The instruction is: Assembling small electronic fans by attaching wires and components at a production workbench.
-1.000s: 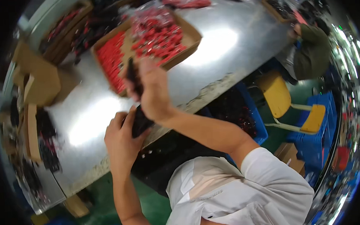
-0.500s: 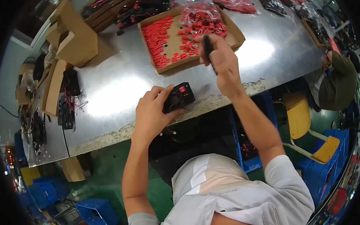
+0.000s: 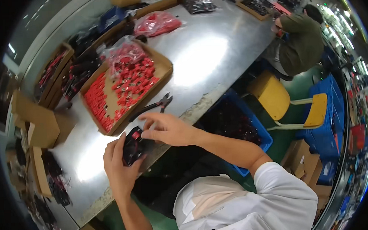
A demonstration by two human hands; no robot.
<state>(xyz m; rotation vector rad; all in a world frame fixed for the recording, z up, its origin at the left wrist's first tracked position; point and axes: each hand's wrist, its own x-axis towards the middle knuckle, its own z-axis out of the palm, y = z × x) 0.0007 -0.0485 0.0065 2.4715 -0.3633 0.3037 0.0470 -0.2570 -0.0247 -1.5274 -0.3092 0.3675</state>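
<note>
With left hand (image 3: 118, 159) curled round black box (image 3: 131, 152) at surface (image 3: 238, 51) edge, brace firmly; with right hand (image 3: 164, 130) half-bent at red piece (image 3: 136, 135), align squarely. Cannot tell whether pinching.

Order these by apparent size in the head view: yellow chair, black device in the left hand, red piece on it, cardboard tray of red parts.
Cardboard tray
Yellow chair
Black device, partly hidden
Red piece

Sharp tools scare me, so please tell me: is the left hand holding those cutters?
No, the left hand holds a black part, while the cutters lie on the metal table.
</note>
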